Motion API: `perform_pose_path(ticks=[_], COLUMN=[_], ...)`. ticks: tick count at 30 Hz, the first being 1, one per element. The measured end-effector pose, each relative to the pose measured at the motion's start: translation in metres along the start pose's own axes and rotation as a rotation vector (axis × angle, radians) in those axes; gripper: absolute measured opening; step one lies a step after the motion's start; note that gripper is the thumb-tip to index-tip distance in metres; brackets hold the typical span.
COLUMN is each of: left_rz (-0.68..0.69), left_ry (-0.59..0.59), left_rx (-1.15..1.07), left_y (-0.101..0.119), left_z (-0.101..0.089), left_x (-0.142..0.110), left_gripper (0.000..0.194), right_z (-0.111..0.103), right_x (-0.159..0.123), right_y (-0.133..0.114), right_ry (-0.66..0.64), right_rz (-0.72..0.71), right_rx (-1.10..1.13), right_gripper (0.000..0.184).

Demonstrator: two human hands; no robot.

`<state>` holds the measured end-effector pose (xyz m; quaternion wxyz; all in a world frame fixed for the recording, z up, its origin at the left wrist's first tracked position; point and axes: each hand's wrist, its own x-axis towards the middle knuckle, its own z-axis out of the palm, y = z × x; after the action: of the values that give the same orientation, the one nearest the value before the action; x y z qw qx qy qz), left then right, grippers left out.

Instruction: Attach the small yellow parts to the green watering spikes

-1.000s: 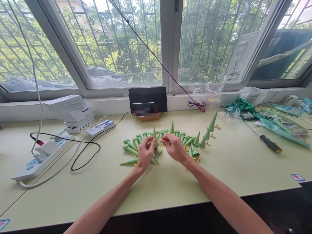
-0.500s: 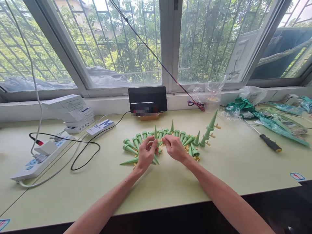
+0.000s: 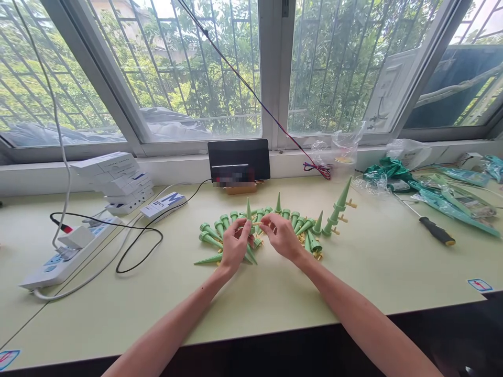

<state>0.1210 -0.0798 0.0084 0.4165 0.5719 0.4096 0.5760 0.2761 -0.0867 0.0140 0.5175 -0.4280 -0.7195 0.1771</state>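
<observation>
Left hand point(image 3: 236, 243) gripping an upright green spike point(image 3: 249, 210), right hand point(image 3: 282, 236) pinching a yellow stem point(image 3: 257, 224) — similar spikes point(image 3: 210, 239) (some stacked) around on the surface point(image 3: 259, 309).

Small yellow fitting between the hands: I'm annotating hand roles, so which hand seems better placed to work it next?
Probably the right hand: its fingertips pinch the small yellow fitting, while the left hand holds the upright green spike.
</observation>
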Motion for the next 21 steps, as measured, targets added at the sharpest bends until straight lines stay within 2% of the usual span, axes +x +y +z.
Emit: perform_pose_path(ticks=[21], left_rz=[0.05], left_ry=[-0.091], left_rx=[-0.032], left_y=[-0.0039], left_z=[-0.001], left_x=[-0.0031], left_gripper=[0.023], right_z=[-0.0007], right_x=[-0.001], right_y=[0.0038], right_ry=[-0.049], right_rz=[-0.03], right_rx=[-0.058], right_gripper=[0.02])
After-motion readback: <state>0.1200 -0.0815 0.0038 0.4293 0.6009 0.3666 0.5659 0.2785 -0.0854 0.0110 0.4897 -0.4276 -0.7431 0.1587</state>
